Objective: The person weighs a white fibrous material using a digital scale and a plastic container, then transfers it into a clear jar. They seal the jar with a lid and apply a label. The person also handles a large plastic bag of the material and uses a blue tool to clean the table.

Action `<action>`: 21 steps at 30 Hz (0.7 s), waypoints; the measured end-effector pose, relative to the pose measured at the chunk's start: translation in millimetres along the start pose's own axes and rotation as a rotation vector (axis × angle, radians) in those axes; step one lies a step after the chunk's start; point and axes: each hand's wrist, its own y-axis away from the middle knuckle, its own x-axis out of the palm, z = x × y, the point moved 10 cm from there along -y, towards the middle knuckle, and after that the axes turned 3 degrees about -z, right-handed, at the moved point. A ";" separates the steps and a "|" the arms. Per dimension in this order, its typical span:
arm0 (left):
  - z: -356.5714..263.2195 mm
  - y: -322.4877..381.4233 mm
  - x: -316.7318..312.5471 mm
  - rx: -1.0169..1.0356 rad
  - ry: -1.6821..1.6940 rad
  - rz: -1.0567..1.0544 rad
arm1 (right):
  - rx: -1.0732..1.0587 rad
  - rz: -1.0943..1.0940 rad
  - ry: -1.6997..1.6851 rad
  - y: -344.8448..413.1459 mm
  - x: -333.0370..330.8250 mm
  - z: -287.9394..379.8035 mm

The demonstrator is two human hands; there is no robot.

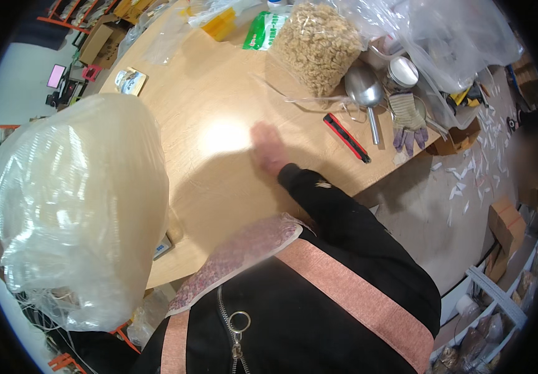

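My right hand [269, 147], blurred, is stretched out low over the bare wooden tabletop [213, 196], beside a bright patch of light. It appears flat, and I see nothing in it. My left hand is out of view. A large, full, translucent plastic bag [82, 201] bulges up at the left and covers that side of the table. To the right of my hand lies a red and black utility knife [346, 138]. Further right are a metal scoop [365, 89] and a knitted work glove [408, 120] with purple fingers.
At the back stand a clear bag of tan crumbly pieces [318, 46], a green and white packet [265, 31] and a lidded jar [402, 72]. A small printed packet [131, 82] sits at the far left. White scraps [458, 187] litter the floor at right.
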 end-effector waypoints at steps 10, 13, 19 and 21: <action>-1.3 74.0 -57.1 -0.117 -0.064 -0.135 | -0.363 -0.109 -0.329 0.5 -39.0 54.3; 9.0 88.2 -57.1 -0.154 -0.049 -0.162 | -0.068 -0.330 0.142 -4.7 -114.1 -42.4; 33.8 102.1 -49.5 -0.174 -0.002 -0.173 | 0.117 -0.124 0.134 8.6 -132.5 -120.4; 42.5 99.8 -47.5 -0.176 0.012 -0.171 | 0.115 -0.109 0.265 2.7 -132.4 -128.4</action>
